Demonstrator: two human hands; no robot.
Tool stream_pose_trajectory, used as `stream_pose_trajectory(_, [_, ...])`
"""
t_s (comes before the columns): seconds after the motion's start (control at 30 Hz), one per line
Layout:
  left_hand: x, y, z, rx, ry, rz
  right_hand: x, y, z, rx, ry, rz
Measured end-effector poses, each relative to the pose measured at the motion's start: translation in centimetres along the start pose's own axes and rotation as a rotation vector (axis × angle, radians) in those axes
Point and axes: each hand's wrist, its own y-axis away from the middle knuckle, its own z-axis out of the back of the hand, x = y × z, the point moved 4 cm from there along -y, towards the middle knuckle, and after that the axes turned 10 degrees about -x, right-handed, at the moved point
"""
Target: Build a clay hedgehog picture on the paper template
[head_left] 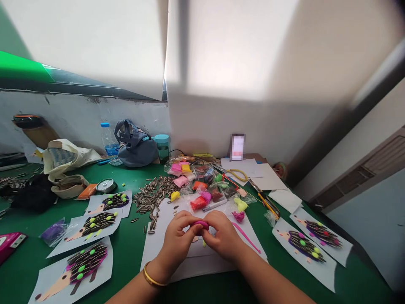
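Between the fingertips of both hands is a lump of magenta modelling clay (201, 224). My left hand (180, 236), with a gold bangle at the wrist, pinches its left side. My right hand (223, 235) grips the right side. Both are above white paper sheets (177, 270), and they partly hide what lies on the paper under them. To the right of my right hand lies a thin magenta clay strip (247, 237), with a crumpled magenta clay piece (238, 216) beyond it.
Sunflower seeds (155, 194) are heaped left of the paper. Bagged coloured clay (199, 202), yellow-handled scissors (237, 174) and a utility knife (265, 198) lie behind. Seed-covered hedgehog pictures (76, 270) lie on both sides. A phone (238, 147) leans at the back.
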Motion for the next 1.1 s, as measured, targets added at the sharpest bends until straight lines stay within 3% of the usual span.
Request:
stream_pose_trajectory(0.17, [0.4,0.1,0.0,-0.044,0.064,0.082,0.2,-0.4,0.2,0.032,-0.085,0.004])
stream_pose_trajectory(0.4, [-0.2,0.0,-0.2,0.043,-0.050,0.006,0.1,-0.3,0.0,-0.044,0.021,0.066])
stream_pose_trajectory(0.53, [0.3,-0.1,0.1,-0.016,0.008,0.044,0.2,-0.5,0.1,-0.015,-0.035,0.045])
stream_pose_trajectory(0.63, [0.5,-0.1,0.2,-0.035,-0.034,-0.001,0.0,-0.6,0.3,-0.015,0.000,0.055])
stream_pose_trajectory(0.8, [1.0,-0.1,-0.2,0.052,-0.098,-0.006,-0.1,-0.6,0.2,-0.005,0.101,0.119])
stream_pose_trajectory(0.97, [1.3,-0.3,0.0,0.038,-0.014,0.064,0.1,-1.0,0.3,0.018,0.055,0.092])
stream_pose_trajectory(1.1, [1.0,-0.5,0.1,-0.006,-0.048,-0.014,0.0,-1.1,0.3,0.002,0.083,0.113])
